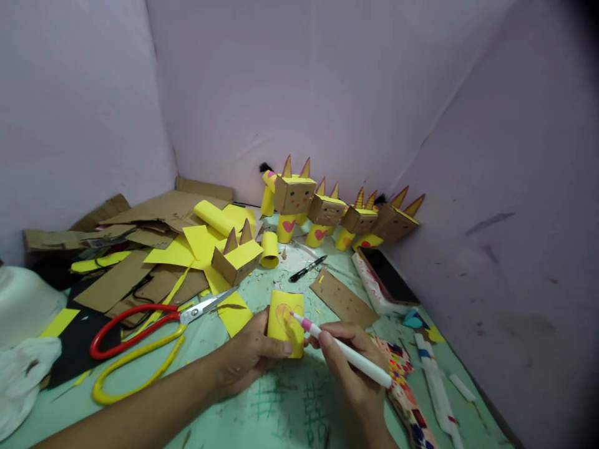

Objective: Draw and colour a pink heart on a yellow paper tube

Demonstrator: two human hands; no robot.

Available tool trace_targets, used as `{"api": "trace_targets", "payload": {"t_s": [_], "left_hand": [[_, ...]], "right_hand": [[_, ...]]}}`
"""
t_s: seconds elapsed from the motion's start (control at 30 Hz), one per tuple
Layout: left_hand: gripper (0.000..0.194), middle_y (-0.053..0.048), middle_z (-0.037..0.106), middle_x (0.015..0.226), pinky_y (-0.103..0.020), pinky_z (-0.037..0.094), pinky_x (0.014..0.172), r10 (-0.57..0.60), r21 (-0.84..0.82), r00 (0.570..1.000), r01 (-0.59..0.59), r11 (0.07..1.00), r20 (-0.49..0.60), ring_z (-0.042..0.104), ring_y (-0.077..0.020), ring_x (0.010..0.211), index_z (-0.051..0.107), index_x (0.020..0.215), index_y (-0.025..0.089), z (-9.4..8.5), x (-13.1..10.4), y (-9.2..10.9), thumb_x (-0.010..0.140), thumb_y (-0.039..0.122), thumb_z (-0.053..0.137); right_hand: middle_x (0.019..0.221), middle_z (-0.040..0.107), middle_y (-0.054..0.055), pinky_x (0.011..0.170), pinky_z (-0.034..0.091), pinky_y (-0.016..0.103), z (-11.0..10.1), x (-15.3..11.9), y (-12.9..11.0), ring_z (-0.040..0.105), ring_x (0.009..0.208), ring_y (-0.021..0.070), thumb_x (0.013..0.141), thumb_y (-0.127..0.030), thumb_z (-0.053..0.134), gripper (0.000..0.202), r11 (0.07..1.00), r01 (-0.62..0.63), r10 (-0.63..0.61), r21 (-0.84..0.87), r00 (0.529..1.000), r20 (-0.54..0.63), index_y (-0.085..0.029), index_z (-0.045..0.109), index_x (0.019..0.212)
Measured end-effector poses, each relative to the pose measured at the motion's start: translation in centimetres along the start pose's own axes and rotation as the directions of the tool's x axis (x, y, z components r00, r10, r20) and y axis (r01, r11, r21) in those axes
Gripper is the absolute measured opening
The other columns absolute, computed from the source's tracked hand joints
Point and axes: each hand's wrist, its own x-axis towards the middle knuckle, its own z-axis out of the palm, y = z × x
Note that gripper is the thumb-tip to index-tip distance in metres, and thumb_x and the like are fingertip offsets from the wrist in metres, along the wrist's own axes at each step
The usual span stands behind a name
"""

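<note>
My left hand point(255, 349) is closed round a small yellow paper tube point(286, 337), its thumb pressed on the front near the bottom. A heart outline is drawn on the upper part of the tube. In my right hand point(353, 362) is a white marker pen point(360, 363) with a pink tip end, held like a pencil. The tip meets the tube at the heart's right side. Just beyond the tube lie a black pen point(307, 269) and a flat brown cardboard strip point(343, 298).
Red-and-yellow-handled scissors point(180, 321) lie at left, by piled cardboard point(145, 218) and yellow paper point(175, 251). A cardboard head with horns point(236, 262) sits near a yellow tube point(270, 251). Several horned cardboard figures point(294, 196) line the back. A phone point(388, 274) lies at right.
</note>
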Motion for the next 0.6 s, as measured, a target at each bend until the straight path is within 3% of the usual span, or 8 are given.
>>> {"api": "trace_targets", "payload": {"t_s": [0.2,0.6], "left_hand": [[0.054,-0.010,0.065,0.095,-0.034,0.041,0.083,0.011,0.005,1.000,-0.011,1.000,-0.001,0.059,-0.0239,0.091,0.054,0.103,0.012,-0.3,0.0,-0.3,0.053,0.009,0.074],[0.053,-0.009,0.065,0.092,-0.032,0.042,0.081,0.010,-0.021,1.000,-0.009,1.000,0.024,0.059,-0.0221,0.089,0.054,0.103,0.012,-0.5,0.0,-0.5,0.053,0.008,0.072]], "right_hand": [[0.062,0.068,0.002,0.048,0.049,0.020,-0.3,0.2,0.9,0.063,0.054,0.0143,0.075,-0.030,0.064,0.012,0.985,0.165,-0.162,-0.046,0.985,0.065,-0.019,0.068,0.076],[0.061,0.068,0.003,0.044,0.048,0.019,-0.5,0.3,1.2,0.062,0.052,0.0144,0.076,-0.030,0.063,0.014,0.972,0.203,-0.186,-0.122,0.973,0.137,-0.018,0.068,0.073]]}}
